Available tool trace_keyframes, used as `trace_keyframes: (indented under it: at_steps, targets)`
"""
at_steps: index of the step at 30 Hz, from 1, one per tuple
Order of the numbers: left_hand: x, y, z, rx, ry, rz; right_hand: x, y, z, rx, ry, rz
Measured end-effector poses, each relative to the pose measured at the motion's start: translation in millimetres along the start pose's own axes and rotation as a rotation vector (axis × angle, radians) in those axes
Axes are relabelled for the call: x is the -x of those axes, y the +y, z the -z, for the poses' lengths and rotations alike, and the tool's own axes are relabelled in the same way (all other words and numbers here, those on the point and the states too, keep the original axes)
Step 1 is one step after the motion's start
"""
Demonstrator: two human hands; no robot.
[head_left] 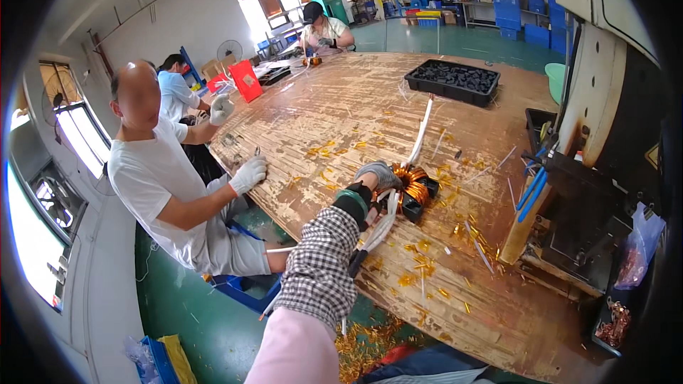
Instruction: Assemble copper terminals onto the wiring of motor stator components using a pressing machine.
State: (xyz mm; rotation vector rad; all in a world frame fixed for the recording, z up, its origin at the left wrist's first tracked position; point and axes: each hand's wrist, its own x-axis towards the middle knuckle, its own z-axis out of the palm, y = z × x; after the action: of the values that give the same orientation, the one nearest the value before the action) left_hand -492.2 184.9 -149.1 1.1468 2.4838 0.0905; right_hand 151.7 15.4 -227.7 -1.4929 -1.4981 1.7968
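My left hand (378, 175), in a grey glove, reaches over the table from a checked oversleeve. Its fingers curl round the left side of a ring-shaped copper wire coil (413, 183). Black blocks (413, 210) sit at the coil's edge. One white sleeved lead (422, 131) stretches away from it across the table; more pale leads (383, 227) hang down beside my wrist toward the near edge. The glove hides part of the coil and my fingertips. My right hand is out of the picture.
Amber scraps (422, 264) litter the wooden table (341, 114). A black tray of dark pieces (453, 80) stands at the far side. On the right are a machine (576, 206) and blue-handled pliers (531, 193). A gloved co-worker (160, 178) sits at the left edge.
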Motion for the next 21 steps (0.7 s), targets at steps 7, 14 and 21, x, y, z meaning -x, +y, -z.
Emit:
trace_keyframes:
  at_steps: [7,14,21]
  targets:
    - [22.8,0.6,3.4,0.032,0.223,-0.014,6.7,-17.9,-0.3,-0.027,0.007,0.007]
    - [110.4,-5.1,49.1,0.003,0.540,0.004,-4.3,-51.5,3.7,0.380,-0.210,0.274]
    - [243.7,-51.2,45.5,0.067,0.962,-0.133,-34.9,-161.3,-75.0,0.687,-0.473,0.601]
